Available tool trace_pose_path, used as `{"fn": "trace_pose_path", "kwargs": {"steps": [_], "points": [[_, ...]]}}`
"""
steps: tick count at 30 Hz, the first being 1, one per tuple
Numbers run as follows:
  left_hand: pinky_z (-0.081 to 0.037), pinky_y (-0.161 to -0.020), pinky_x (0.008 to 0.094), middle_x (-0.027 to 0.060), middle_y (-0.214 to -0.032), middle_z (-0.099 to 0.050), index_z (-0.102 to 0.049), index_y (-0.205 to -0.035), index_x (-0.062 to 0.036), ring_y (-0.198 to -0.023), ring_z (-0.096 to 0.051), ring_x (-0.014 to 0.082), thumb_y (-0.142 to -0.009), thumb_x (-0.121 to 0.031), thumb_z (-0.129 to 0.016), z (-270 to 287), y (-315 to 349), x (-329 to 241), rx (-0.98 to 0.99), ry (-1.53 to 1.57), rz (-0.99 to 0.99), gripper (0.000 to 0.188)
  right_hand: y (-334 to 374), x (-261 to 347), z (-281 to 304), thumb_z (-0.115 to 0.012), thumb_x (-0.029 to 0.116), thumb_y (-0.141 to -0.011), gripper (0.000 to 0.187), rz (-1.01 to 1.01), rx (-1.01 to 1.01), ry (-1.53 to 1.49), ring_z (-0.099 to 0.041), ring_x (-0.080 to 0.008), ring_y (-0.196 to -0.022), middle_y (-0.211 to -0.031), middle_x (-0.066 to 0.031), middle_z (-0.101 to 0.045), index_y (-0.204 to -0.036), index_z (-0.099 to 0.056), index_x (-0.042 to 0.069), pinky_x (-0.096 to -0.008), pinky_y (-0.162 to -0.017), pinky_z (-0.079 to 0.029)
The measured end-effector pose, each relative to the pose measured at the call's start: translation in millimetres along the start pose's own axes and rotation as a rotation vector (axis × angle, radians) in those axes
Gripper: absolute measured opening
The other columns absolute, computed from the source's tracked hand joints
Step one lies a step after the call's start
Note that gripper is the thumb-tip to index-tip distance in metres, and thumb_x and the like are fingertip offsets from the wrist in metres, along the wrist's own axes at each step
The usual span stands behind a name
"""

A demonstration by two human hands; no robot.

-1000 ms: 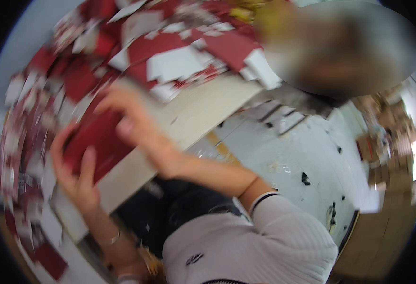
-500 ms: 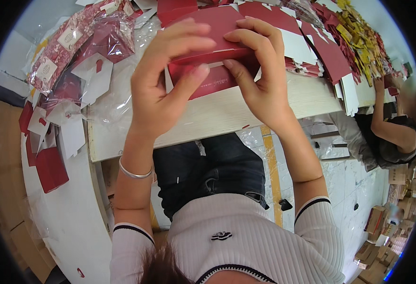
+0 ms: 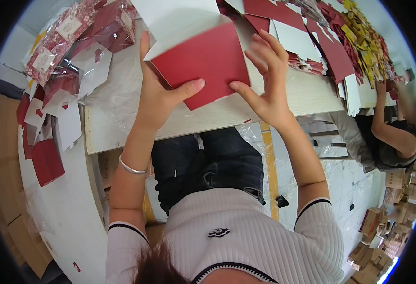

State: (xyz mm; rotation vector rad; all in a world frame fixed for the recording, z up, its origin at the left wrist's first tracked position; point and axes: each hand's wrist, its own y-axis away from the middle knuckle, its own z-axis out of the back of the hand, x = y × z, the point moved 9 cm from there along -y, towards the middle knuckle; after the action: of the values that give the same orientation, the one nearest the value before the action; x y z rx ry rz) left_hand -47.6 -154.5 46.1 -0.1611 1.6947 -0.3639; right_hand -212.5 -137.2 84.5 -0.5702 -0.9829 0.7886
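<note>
A red cardboard box (image 3: 203,64) with a white inside is tilted up over the table in front of me, its large white flap (image 3: 179,19) standing open at the far side. My left hand (image 3: 158,97) grips the box's left side, thumb on the red face and the other fingers along the side, partly hidden. At the right edge, my right hand (image 3: 269,78) has its thumb tip at the red face. Its other fingers are spread apart, slightly blurred, off the box.
Flat red and white card pieces (image 3: 295,40) are stacked at the far right, with a heap of yellow packets (image 3: 359,35) beyond. Plastic-wrapped patterned packages (image 3: 68,28) and a red box (image 3: 47,161) lie left. Another person's arm (image 3: 390,128) shows at right.
The box has turned and tilted, so a plain red face shows instead of the open inside, and the white flap stands up. My left hand has taken hold of its side; my right fingers have lifted away.
</note>
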Motion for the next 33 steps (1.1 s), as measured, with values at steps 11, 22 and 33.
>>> {"fn": "trace_pose_path", "kwargs": {"steps": [11,22,33], "points": [[-0.038,-0.095,0.0355,0.0125,-0.128,-0.033,-0.005,-0.137,-0.0047,-0.117,-0.04,0.022,-0.06,-0.005,-0.077,-6,27,21,0.005,-0.167,0.021,0.106,-14,-47,32,-0.068,0.023,-0.075,0.066,-0.347,0.022,-0.357,-0.045,-0.0205,-0.11,-0.123,-0.0093,-0.045,-0.13,-0.035,0.006,-0.0328,-0.091,-0.039],[-0.042,-0.087,0.03,0.0106,-0.109,-0.056,-0.045,-0.118,0.0016,-0.098,-0.055,0.0188,-0.082,-0.016,-0.06,53,21,-7,-0.157,0.104,0.3,0.043,-35,46,24,-0.069,0.016,-0.061,0.036,0.661,-0.208,0.455,-0.057,-0.0248,-0.085,-0.097,-0.0114,-0.06,-0.094,-0.065,0.005,-0.0318,-0.072,-0.048],[-0.049,-0.081,0.0337,0.0117,-0.105,-0.058,-0.047,-0.115,0.0013,-0.091,-0.06,0.0205,-0.08,-0.001,-0.053,31,89,35,-0.313,0.529,0.685,0.036,10,51,-40,-0.059,0.011,-0.068,0.034,0.711,0.317,0.249,-0.053,-0.0239,-0.102,-0.106,-0.0097,-0.056,-0.102,-0.059,0.006,-0.0373,-0.092,-0.043]]}}
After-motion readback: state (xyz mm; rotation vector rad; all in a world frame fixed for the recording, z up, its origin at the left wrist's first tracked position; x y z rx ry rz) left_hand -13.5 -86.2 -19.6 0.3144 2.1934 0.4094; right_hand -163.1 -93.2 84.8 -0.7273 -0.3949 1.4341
